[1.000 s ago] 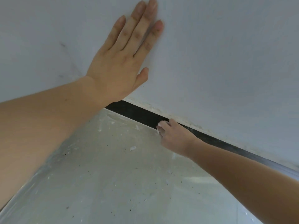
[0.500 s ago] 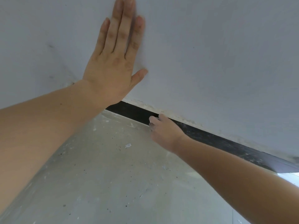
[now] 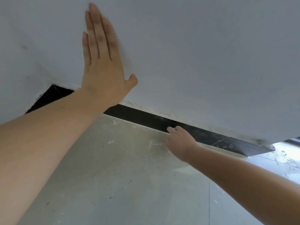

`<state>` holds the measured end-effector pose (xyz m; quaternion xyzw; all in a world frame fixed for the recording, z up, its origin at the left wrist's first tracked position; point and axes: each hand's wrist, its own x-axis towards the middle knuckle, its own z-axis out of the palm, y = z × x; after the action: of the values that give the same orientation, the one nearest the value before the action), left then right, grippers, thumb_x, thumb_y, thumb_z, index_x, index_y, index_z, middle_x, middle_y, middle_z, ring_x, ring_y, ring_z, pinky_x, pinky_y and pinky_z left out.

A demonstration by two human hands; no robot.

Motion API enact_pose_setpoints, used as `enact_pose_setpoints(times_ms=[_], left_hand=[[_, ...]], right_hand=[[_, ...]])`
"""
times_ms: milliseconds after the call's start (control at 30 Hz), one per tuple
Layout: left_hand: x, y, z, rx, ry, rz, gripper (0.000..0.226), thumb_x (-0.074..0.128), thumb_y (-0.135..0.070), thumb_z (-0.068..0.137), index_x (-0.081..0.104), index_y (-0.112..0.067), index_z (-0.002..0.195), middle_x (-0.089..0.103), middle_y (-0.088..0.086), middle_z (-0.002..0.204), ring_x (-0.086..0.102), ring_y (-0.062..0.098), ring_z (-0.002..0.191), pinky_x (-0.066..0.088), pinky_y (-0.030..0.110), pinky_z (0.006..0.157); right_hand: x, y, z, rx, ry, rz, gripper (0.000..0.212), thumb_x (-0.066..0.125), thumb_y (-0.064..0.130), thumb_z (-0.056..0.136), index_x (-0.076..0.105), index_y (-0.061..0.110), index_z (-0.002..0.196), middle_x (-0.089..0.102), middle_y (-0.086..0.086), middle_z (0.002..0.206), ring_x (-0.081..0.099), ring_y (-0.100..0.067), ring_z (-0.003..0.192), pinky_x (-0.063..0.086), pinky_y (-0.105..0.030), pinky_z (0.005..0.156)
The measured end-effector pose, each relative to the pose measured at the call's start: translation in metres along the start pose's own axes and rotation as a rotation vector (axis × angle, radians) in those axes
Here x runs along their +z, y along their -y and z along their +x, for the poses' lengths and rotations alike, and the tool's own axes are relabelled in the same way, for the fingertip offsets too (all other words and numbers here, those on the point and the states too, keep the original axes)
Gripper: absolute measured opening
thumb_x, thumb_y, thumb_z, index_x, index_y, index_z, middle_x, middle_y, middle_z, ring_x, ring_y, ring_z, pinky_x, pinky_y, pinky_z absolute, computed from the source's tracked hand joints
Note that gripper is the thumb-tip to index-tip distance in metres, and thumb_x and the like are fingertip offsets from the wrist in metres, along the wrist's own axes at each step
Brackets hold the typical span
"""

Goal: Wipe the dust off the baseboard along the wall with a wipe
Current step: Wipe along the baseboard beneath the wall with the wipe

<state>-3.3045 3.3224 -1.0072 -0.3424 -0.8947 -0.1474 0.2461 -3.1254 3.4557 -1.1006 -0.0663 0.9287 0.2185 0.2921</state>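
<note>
Head view: the left hand (image 3: pixel 102 67) lies flat against the pale grey painted wall (image 3: pixel 203 59). Its fingers (image 3: pixel 97 30) are straight and pressed side by side, pointing up the wall, and the thumb juts out to the right. Below the heel of this hand runs the long glossy black baseboard strip (image 3: pixel 139 115), set where the wall meets the light grey dusty floor (image 3: pixel 113 184).

The right hand (image 3: pixel 180 143) reaches down to the lower edge of that baseboard, with its back to the camera. Its fingers (image 3: pixel 172 128) bend forward and touch the black strip. They are blurred, so I cannot tell whether they are curled round anything, and the wipe is hidden from sight.

To the right of these fingertips the baseboard carries whitish dust streaks and specks. To their left it looks darker and cleaner, as far as the left wrist that crosses in front of it. A small white paint fleck (image 3: pixel 111 142) lies on the floor left of the right fingers, among scattered dark specks.
</note>
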Motion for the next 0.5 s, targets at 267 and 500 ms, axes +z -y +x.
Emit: enact_pose_setpoints(times_ms=[267,500], left_hand=[[0.006,-0.025,-0.001,-0.168,0.0,-0.258,0.142,0.054,-0.084,0.061,-0.007,0.014,0.144,-0.01,0.035,0.152,-0.01,0.043,0.144,-0.005,0.043,0.117],[0.011,-0.034,0.002,-0.218,-0.036,-0.284,0.142,0.05,-0.086,0.063,-0.004,0.019,0.143,-0.006,0.039,0.15,-0.006,0.047,0.143,0.001,0.044,0.119]], right_hand=[[-0.039,0.0,0.047,-0.166,-0.361,-0.19,0.024,0.055,0.012,0.087,0.072,0.016,0.104,0.068,0.006,0.103,0.048,-0.021,0.114,0.039,-0.029,0.084],[0.009,-0.03,0.009,-0.134,-0.227,-0.257,0.035,0.044,-0.005,0.09,0.06,0.0,0.12,0.058,-0.01,0.123,0.039,-0.028,0.121,0.036,-0.036,0.083]])
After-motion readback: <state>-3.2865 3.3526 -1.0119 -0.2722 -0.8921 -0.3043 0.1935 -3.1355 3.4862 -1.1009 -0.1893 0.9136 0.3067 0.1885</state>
